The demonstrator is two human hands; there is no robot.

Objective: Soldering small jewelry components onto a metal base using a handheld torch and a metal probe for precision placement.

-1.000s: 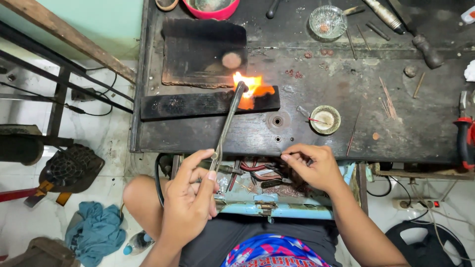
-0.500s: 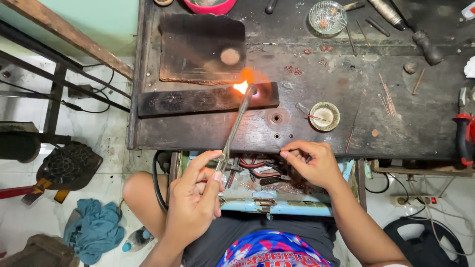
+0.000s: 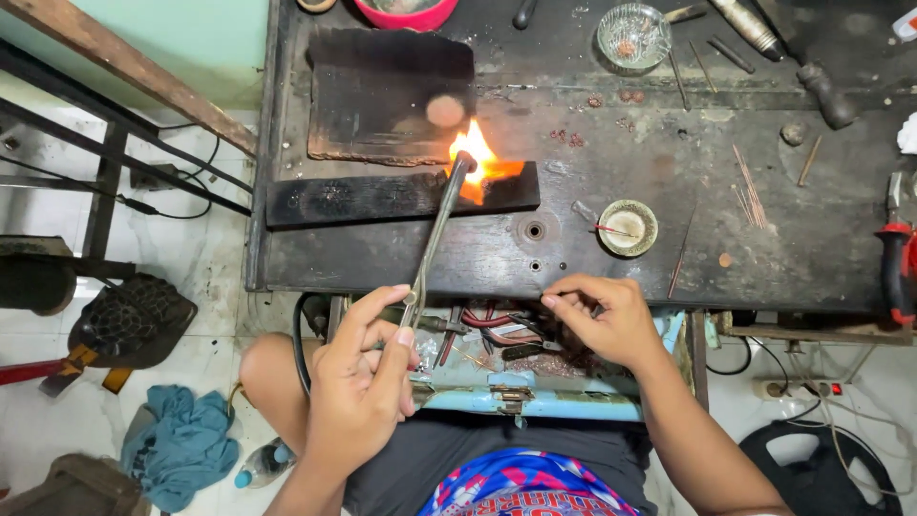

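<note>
The left hand (image 3: 358,387) is wrapped around the lower end of a long thin metal torch pipe (image 3: 435,239), fingers closed on it, thumb up along the side. The pipe runs up and slightly right across the dark, scorched wooden counter (image 3: 669,172), and its tip sits right at a bright orange-yellow flame (image 3: 475,158). That flame is burning on the right part of a long charred black wooden block (image 3: 382,196) lying flat across the counter, just below a bigger square charred board (image 3: 387,96).

The right hand (image 3: 607,320) is down at the counter's front edge, fingers curled in with fingertips pinched narrow. It might have something tiny in there, but I honestly can't tell. Below both hands there's an open light blue metal drawer (image 3: 535,401) full of red-handled tools and bits.

Other stuff around: a small round brass dish (image 3: 628,227) just right of the block, a little glass bowl (image 3: 632,36) up top, a bunch of thin wooden sticks (image 3: 748,191) scattered to the right, and red-handled pliers (image 3: 895,253) at the far right edge. A teal cloth (image 3: 181,444) is crumpled on the tiled floor at left.
</note>
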